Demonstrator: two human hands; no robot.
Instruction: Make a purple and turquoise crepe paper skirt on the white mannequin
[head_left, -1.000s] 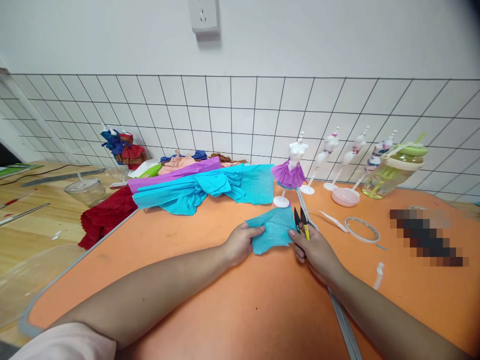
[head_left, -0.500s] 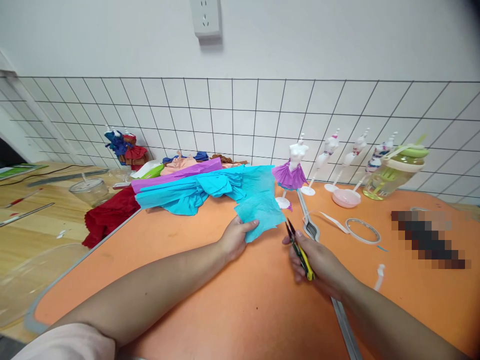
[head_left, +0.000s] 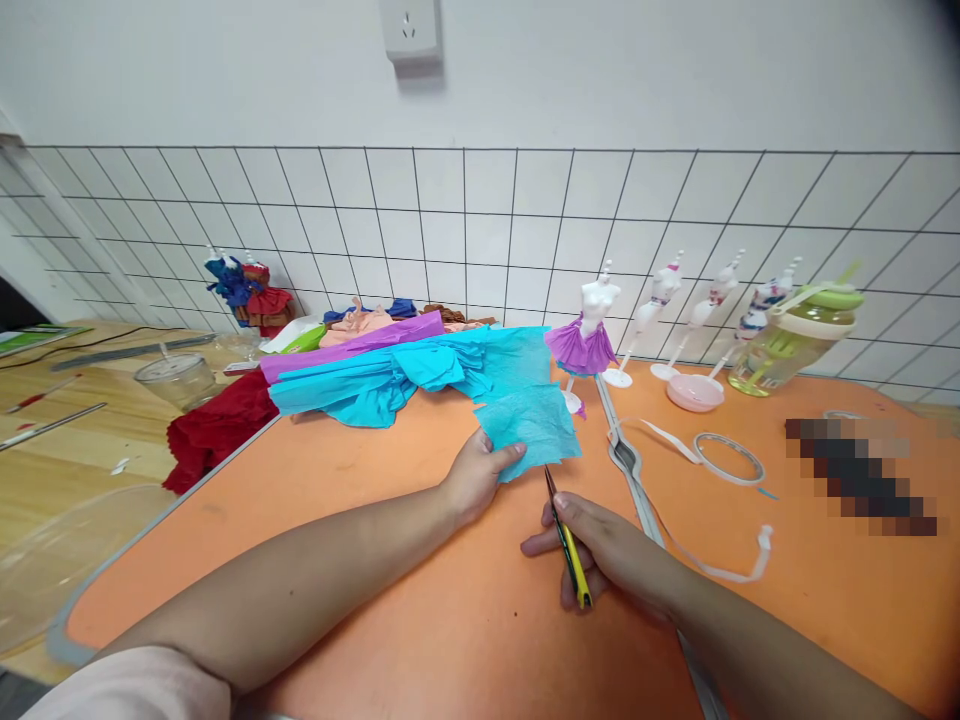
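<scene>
My left hand [head_left: 478,475] pinches a small piece of light blue crepe paper [head_left: 534,428] between thumb and fingers, holding it above the orange table. In my right hand [head_left: 592,545] is a pair of yellow-handled thread snips [head_left: 571,552], their dark tips pointing up at the lower edge of the paper. The tips look near that edge; whether they touch it I cannot tell. Behind the paper lies a larger folded bundle of blue crepe paper [head_left: 375,385]. A small white mannequin [head_left: 598,300] in a purple paper skirt [head_left: 580,346] stands just beyond.
Several more mannequins [head_left: 660,290] stand at the back right, by a pink bowl [head_left: 695,392] and a green-lidded bottle [head_left: 799,340]. A tape roll [head_left: 729,458] lies on the right. Red crepe paper [head_left: 217,430] and a clear cup [head_left: 176,378] are on the left.
My right hand has moved left and slightly down, bringing the snips under the paper's edge with their tips closer together. The paper in my left hand has shifted slightly right.
</scene>
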